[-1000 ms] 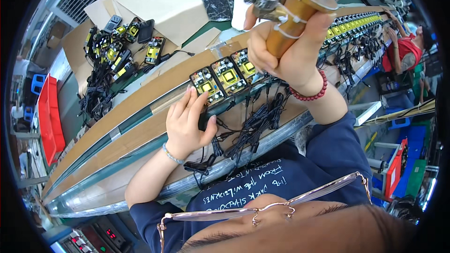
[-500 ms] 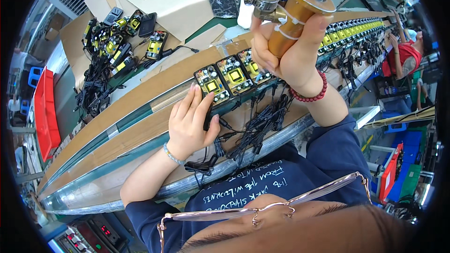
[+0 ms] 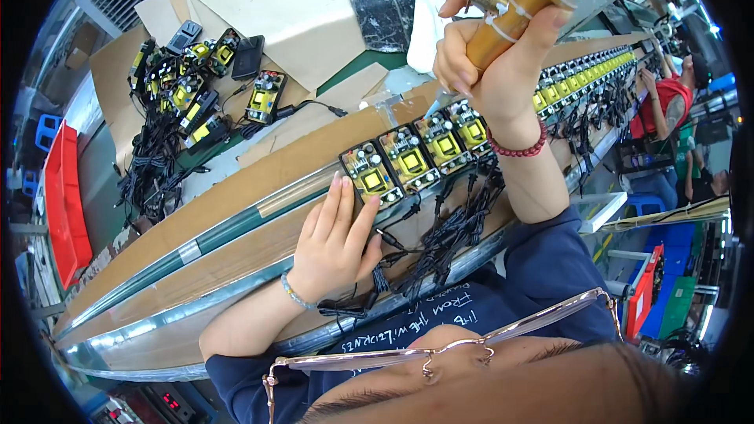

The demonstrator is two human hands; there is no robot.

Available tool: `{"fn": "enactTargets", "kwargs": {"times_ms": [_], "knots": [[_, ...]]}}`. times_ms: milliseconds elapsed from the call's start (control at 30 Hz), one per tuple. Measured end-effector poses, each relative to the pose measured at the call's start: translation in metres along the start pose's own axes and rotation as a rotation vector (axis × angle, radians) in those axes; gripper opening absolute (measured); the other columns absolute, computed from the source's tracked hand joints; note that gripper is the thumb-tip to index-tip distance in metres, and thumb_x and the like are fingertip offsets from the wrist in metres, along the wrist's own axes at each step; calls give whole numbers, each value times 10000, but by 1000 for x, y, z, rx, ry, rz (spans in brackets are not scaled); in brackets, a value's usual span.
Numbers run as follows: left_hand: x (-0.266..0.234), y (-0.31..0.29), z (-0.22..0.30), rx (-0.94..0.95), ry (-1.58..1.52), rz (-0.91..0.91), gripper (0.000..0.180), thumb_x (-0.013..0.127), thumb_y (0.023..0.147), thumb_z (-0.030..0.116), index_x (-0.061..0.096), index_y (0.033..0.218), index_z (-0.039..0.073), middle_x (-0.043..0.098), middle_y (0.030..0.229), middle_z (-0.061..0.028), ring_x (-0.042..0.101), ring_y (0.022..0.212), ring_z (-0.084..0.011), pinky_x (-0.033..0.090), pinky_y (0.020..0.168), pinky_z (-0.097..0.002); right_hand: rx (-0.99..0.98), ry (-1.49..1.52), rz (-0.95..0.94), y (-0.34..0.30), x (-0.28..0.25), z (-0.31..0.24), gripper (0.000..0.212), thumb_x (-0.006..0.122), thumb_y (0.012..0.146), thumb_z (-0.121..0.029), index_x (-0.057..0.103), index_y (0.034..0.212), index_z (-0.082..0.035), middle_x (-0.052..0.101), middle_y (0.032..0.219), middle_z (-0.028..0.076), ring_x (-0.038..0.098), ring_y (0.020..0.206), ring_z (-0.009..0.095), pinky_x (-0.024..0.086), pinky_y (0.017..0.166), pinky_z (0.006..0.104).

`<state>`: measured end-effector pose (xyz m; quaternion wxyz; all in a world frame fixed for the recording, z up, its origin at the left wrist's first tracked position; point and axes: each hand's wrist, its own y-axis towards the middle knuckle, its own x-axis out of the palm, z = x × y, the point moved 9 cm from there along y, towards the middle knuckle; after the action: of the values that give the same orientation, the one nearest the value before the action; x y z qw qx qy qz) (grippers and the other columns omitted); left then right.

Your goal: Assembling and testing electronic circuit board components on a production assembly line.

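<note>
My left hand (image 3: 334,243) lies with fingers stretched out, its fingertips touching the near left edge of the end circuit board (image 3: 371,175) in its black tray-like case. In my right hand (image 3: 503,71), fingers wrapped round it, is an amber tube-shaped dispensing tool (image 3: 496,41) with white cable ties and a metal clamp at its upper part. Its thin pale nozzle (image 3: 434,107) points down at the far edge of the row, by the third board (image 3: 446,146). Each board carries a yellow transformer and small capacitors. Black cables (image 3: 452,228) hang bundled on the near side.
A heap of boards with cords (image 3: 184,94) lies on cardboard at the far left. A red bin (image 3: 67,196) stands at the left edge. The board row (image 3: 589,78) continues far right, where a person in red (image 3: 667,102) sits. A white bottle-like container (image 3: 432,16) stands behind.
The view has shifted, so the bench sits lower and further right. My right hand and the tool have moved back from the row, uncovering a fourth board. My left fingers stay at the end board.
</note>
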<state>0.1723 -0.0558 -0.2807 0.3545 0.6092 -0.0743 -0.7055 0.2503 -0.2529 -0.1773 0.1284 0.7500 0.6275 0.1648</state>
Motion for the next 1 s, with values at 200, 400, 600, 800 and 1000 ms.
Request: {"fn": "enactTargets", "kwargs": {"times_ms": [200, 400, 600, 800, 1000], "knots": [[0, -1, -3, -24, -5, -31, 543, 611, 746, 213, 533, 1240, 1, 460, 1342, -297, 465, 1260, -385, 429, 932, -380, 57, -9, 115, -2, 1, 15, 988, 141, 680, -931, 500, 938, -48, 363, 424, -34, 294, 303, 85, 245, 351, 239], [2, 1, -4, -30, -33, -44, 534, 609, 749, 208, 534, 1239, 8, 460, 1341, -300, 468, 1256, -390, 431, 930, -381, 53, 35, 149, -2, -3, 20, 922, 130, 681, -928, 487, 829, -91, 362, 425, -25, 280, 300, 85, 245, 350, 242], [2, 1, -3, -29, -35, -37, 528, 609, 750, 201, 535, 1237, 9, 463, 1338, -301, 473, 1252, -390, 434, 925, -379, 80, 152, 41, 3, 5, 19, 875, 134, 689, -921, 464, 763, -114, 362, 424, -24, 263, 295, 85, 240, 344, 242], [2, 2, -2, -33, -38, -39, 524, 608, 752, 197, 536, 1236, 11, 468, 1333, -301, 476, 1248, -393, 436, 924, -379, 57, 119, 60, 2, 0, 18, 869, 143, 700, -913, 468, 768, -110, 359, 422, -27, 256, 292, 83, 236, 336, 243], [1, 1, -4, -28, -32, -62, 522, 610, 751, 198, 539, 1235, 14, 470, 1329, -303, 478, 1243, -399, 436, 927, -382, 81, 90, 52, 3, 1, 15, 865, 143, 703, -911, 463, 764, -110, 357, 419, -28, 253, 291, 82, 236, 332, 243]]}}
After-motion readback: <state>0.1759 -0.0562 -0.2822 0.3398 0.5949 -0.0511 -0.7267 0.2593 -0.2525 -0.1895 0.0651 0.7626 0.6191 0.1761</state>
